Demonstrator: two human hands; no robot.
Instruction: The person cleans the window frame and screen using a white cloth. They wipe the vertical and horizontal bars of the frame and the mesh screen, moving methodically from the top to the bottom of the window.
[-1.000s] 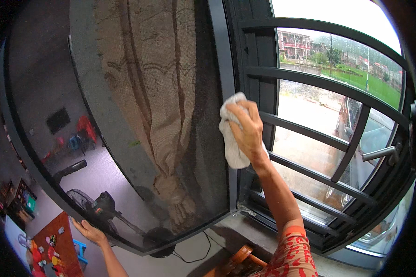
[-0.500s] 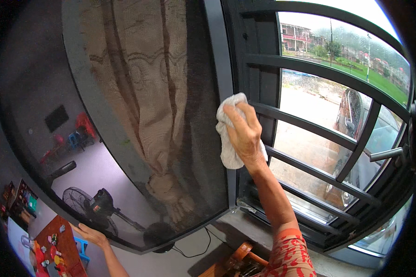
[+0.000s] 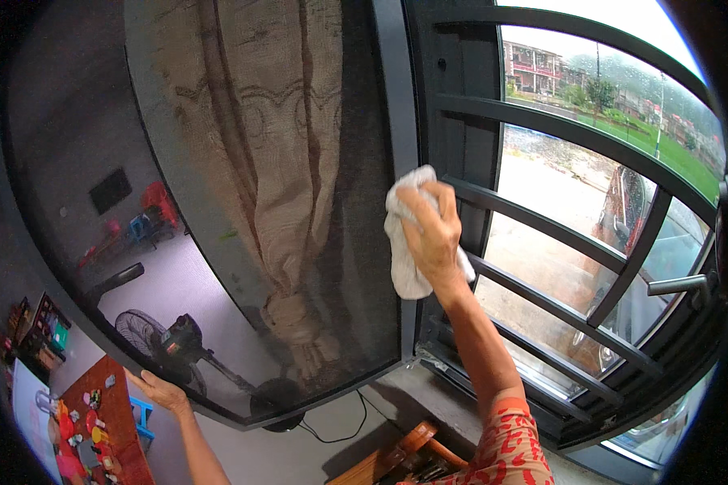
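A white cloth [image 3: 412, 271] is bunched under my right hand [image 3: 435, 230], whose fingers curl over it. The cloth presses on the dark upright frame [image 3: 408, 137] between the mesh screen panel and the window bars. My left hand [image 3: 163, 391] is at the lower left edge of the mesh screen panel [image 3: 360, 267], its fingers stretched out along the rim. How firmly it touches the panel I cannot tell. Through the mesh shows a tied brown curtain [image 3: 287, 210].
Dark window bars [image 3: 534, 206] and a metal window handle [image 3: 678, 286] lie to the right, with a parked car [image 3: 623, 210] outside. Behind the panel stands a black fan [image 3: 178, 343]. A wooden table [image 3: 109, 404] with colourful items is at lower left, brown wooden furniture [image 3: 400, 457] below.
The view has shifted slightly, so the panel and bars sit a little further right. My right hand stays on the cloth at about the same height of the frame. The left hand remains by the panel's edge.
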